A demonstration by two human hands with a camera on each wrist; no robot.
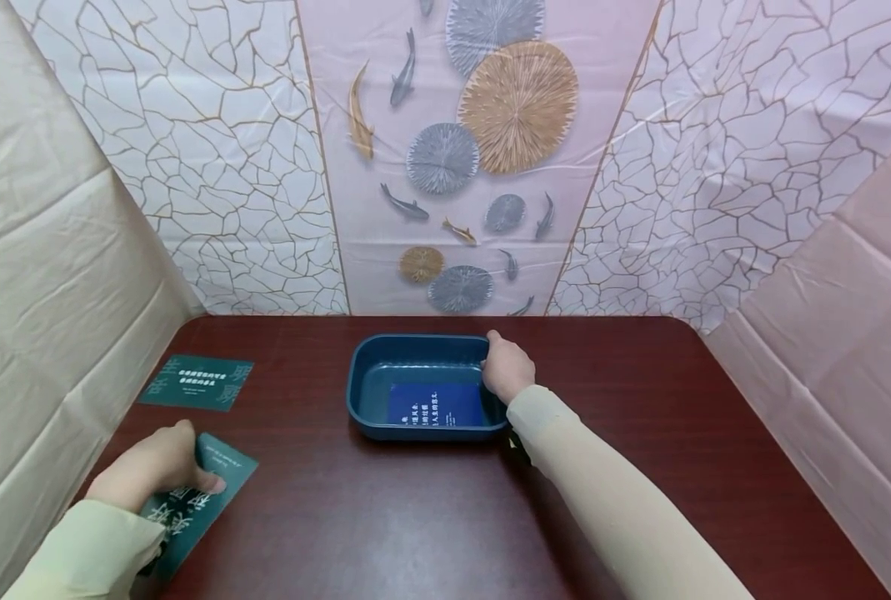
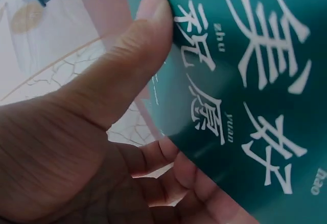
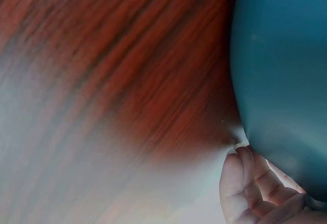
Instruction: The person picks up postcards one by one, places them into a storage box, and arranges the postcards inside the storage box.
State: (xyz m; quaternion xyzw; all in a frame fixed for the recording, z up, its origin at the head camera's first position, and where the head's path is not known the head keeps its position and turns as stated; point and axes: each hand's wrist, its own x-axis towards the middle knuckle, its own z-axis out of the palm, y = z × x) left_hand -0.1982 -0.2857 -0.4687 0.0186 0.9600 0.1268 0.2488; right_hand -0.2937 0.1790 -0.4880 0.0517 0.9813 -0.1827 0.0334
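My left hand [image 1: 162, 467] pinches a green card [image 1: 216, 492] above the table's left front. In the left wrist view the thumb lies on the printed face of the card [image 2: 255, 81] with fingers behind it; large white characters show. My right hand [image 1: 508, 367] grips the right rim of a blue rectangular tray [image 1: 426, 432] near the table's back middle. A dark blue card [image 1: 433, 404] with white writing lies in the tray. From the right wrist, fingers [image 3: 237, 178] press against the outer wall of the tray [image 3: 281, 70].
Another green card [image 1: 199, 382] with white print lies flat at the table's back left. A small dark object [image 1: 518, 450] is partly hidden under the right forearm. Patterned cloth walls [image 1: 227, 167] stand around the dark red table [image 1: 355, 517].
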